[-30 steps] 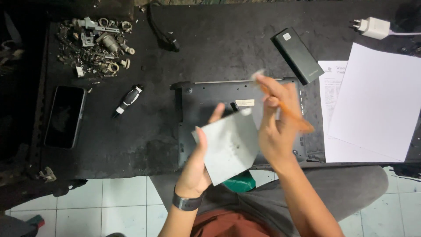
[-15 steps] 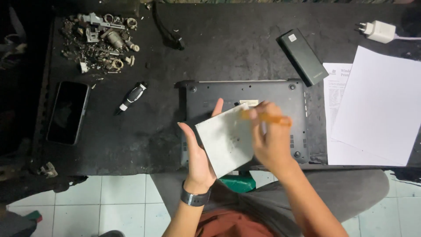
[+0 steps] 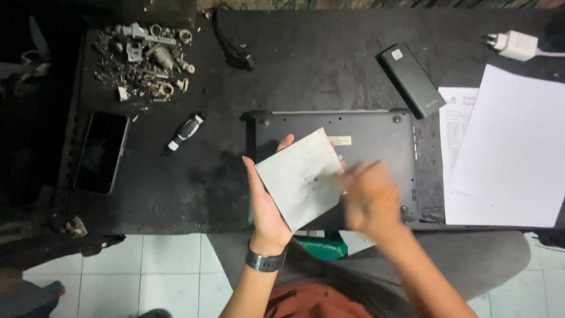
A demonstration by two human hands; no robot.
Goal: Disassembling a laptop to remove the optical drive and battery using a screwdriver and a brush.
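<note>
- Hands: two, both over the one black laptop lying bottom-up on the dark tabletop.
- Left hand holds one grey metal plate tilted above the laptop, fingers clamped on its left edge.
- Right hand is blurred at the plate's right edge; whether its fingers are together or apart cannot be told.
- One phone, one small screwdriver, one pile of metal scraps.
- One black power bank, one white charger, two paper sheets.
</note>
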